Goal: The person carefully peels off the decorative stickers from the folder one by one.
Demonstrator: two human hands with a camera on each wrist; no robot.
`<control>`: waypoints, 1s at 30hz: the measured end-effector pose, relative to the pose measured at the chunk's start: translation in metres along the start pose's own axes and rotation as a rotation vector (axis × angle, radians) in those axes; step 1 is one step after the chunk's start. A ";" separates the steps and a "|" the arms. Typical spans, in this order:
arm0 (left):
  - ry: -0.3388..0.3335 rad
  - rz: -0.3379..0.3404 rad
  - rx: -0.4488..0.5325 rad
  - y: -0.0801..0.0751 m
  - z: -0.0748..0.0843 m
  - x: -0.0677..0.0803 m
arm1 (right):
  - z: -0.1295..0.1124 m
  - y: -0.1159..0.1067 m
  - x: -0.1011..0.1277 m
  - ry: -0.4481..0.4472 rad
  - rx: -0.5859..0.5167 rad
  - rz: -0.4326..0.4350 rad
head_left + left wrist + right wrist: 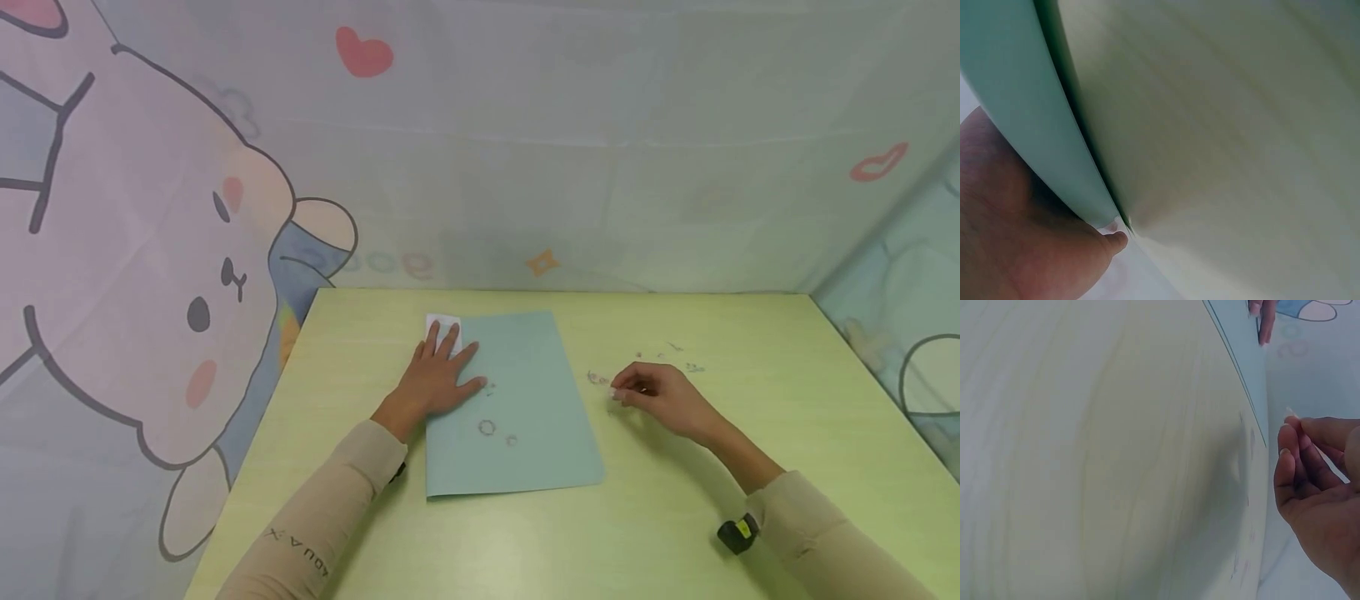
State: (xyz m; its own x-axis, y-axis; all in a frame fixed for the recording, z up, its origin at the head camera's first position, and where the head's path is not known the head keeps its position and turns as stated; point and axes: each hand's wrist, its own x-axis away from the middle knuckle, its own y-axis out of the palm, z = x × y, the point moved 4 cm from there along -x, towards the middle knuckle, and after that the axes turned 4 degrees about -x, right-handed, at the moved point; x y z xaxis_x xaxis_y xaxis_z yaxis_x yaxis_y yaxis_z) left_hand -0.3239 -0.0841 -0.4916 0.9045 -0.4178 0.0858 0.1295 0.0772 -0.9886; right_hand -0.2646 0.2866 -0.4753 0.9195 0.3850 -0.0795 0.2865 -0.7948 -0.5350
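Note:
A teal paper sheet (525, 400) lies on the pale green table (675, 517). My left hand (438, 377) rests flat on its upper left part, fingers straight, fingertips reaching a small white slip (442, 322) at the sheet's far corner. Small ring-shaped clear pieces (487, 427) sit on the sheet near the thumb. My right hand (617, 393) hovers just right of the sheet with fingers curled, pinching a tiny clear piece (1291, 413) between thumb and fingertips (1286, 434). The left wrist view shows the palm (1022, 250) against the teal sheet (1016, 106).
More tiny clear pieces (678, 357) are scattered on the table beyond the right hand, one cluster (596, 377) close to its fingertips. A cartoon-printed cloth (150, 250) walls the table on the left, back and right. A black and yellow device (738, 533) sits at my right wrist.

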 end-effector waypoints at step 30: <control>-0.003 0.003 0.011 0.001 0.000 -0.001 | 0.040 -0.050 0.032 0.093 0.059 0.114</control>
State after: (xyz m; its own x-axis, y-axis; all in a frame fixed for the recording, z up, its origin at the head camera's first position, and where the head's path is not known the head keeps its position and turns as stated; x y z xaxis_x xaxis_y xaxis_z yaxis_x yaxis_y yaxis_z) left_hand -0.3245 -0.0838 -0.4929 0.9060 -0.4148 0.0836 0.1315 0.0883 -0.9874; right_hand -0.2606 0.3575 -0.4850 0.9668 0.2469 -0.0660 0.1653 -0.8009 -0.5755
